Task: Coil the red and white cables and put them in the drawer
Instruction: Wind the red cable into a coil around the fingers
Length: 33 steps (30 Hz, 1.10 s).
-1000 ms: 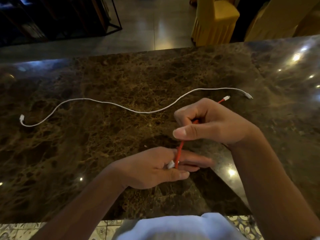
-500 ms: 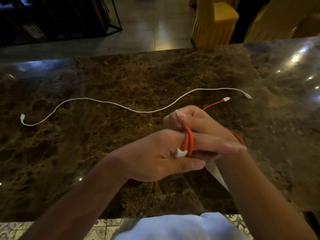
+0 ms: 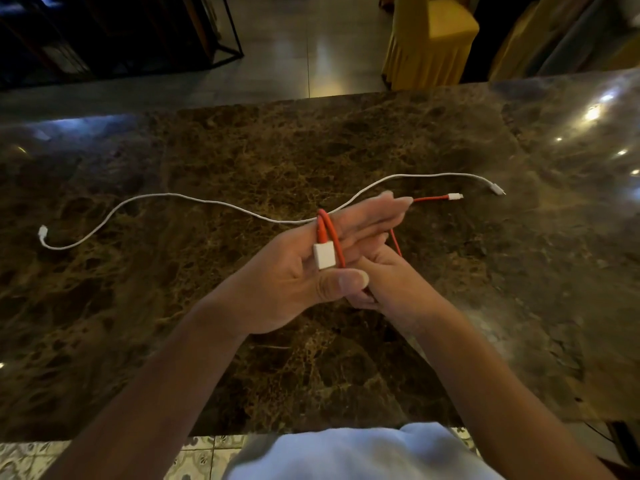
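Observation:
The red cable [image 3: 330, 233] is looped around the straight fingers of my left hand [image 3: 311, 271]. Its white plug [image 3: 324, 255] lies against the palm, and the thumb pins the cable just below it. My right hand [image 3: 384, 282] sits under and behind the left one, mostly hidden, gripping a strand of the red cable that runs up past it. The red cable's free end [image 3: 450, 197] rests on the table beyond my fingertips. The white cable [image 3: 207, 201] lies uncoiled in a long wave across the dark marble table [image 3: 173, 341]. No drawer is in view.
Yellow-covered chairs [image 3: 429, 39] stand on the floor beyond the table's far edge. A dark metal-framed shelf [image 3: 114, 32] is at the far left. Tiled floor shows below the near table edge.
My left hand rose and turned palm-up with another turn of red cable around its fingers. My right hand went from above the left hand to beneath it, drawing the cable around.

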### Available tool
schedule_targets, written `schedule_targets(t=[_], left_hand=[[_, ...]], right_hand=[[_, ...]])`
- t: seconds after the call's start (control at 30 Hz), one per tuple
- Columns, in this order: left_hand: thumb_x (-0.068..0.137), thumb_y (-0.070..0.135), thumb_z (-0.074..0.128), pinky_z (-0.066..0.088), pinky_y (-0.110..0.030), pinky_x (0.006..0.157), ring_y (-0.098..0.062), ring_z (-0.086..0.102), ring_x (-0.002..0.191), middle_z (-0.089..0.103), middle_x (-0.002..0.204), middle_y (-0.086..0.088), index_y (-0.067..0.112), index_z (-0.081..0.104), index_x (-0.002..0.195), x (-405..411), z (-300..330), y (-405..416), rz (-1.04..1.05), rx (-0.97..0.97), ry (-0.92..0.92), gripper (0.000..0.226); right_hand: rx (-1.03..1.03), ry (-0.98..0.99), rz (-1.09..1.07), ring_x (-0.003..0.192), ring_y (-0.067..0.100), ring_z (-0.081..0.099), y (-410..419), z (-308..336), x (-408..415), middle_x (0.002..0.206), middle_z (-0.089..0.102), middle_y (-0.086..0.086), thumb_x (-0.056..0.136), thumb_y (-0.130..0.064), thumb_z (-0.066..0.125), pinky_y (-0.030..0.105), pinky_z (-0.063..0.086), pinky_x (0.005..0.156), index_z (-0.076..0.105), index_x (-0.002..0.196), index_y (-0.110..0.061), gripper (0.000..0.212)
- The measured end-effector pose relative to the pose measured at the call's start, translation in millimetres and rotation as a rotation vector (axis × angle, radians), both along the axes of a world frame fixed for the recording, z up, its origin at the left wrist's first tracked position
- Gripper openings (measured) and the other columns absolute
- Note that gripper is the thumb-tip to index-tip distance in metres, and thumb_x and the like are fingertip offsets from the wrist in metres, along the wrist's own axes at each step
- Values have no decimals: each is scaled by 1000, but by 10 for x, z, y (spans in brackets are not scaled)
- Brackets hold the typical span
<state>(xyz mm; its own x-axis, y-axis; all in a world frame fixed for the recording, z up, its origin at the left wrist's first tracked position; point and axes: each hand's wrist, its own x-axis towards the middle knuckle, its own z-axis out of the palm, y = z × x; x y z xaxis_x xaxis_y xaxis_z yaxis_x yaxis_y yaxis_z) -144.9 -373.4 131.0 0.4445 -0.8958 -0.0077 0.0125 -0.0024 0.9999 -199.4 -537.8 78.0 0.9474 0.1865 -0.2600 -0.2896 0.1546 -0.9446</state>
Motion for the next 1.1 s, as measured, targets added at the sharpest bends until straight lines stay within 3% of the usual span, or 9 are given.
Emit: schedule_targets(t=[0.07,0.23,0.4,0.5,0.67,0.83,0.93,1.0,1.1], left_hand=[[96,33,64,30,-36,125,-18,29,157,33,168,-5,13,25,159,12,-28,26,-1,28,-17,76],[100,18,53,25,-36,128,-13,25,158,28,170,-4,14,23,160,84,-84,73,95,77,-136,67],[103,18,55,22,-41,130,-10,21,159,25,172,1,18,23,162,177,-172,117,138,166,-220,67],[101,15,58,24,-43,129,-11,25,158,29,170,2,18,25,162,142,-236,132,49,207,-138,69],[99,5,63,40,-22,115,-6,47,145,55,150,14,20,35,157,84,-222,156,-133,320,-89,67],[102,9,64,50,-33,108,-13,62,125,66,130,2,18,52,144,25,-245,78,-136,422,-251,44],[104,18,62,52,-27,87,-6,65,99,66,107,8,26,60,120,0,-260,47,-153,471,-289,18],[105,24,60,54,-37,78,-13,63,87,64,97,2,26,61,107,7,-292,26,-151,519,-300,3],[103,27,61,56,-42,88,-15,66,93,68,99,0,22,66,106,39,-325,17,-148,580,-287,7]], right_hand=[[-8,-29,44,44,11,31,9,12,-27,50,45,-3,105,-35,45,31,21,50,58,75,-4,45],[-386,-155,140,47,8,48,-41,74,-88,57,57,8,109,-29,48,17,39,53,68,84,-4,40],[-793,-384,377,55,-4,55,-82,266,-193,58,55,-18,105,-32,60,13,40,60,66,93,-24,16],[-827,-459,414,58,0,57,-206,441,-188,61,55,-16,105,-29,60,14,40,56,70,100,-21,14],[-743,-383,480,57,13,66,-407,628,-135,62,66,-3,105,-25,61,18,45,56,68,91,-25,15],[-786,-377,551,61,12,68,-415,651,-102,65,69,-2,104,-22,62,13,43,59,72,95,-20,13],[-813,-372,561,62,13,69,-406,643,-65,69,71,-2,101,-27,64,14,43,59,73,97,-22,11],[-856,-383,581,62,10,68,-380,648,-46,71,71,-5,99,-29,67,14,43,59,73,97,-24,9],[-848,-372,592,64,5,69,-397,692,-10,69,72,-7,99,-27,67,13,46,60,73,101,-26,6]])
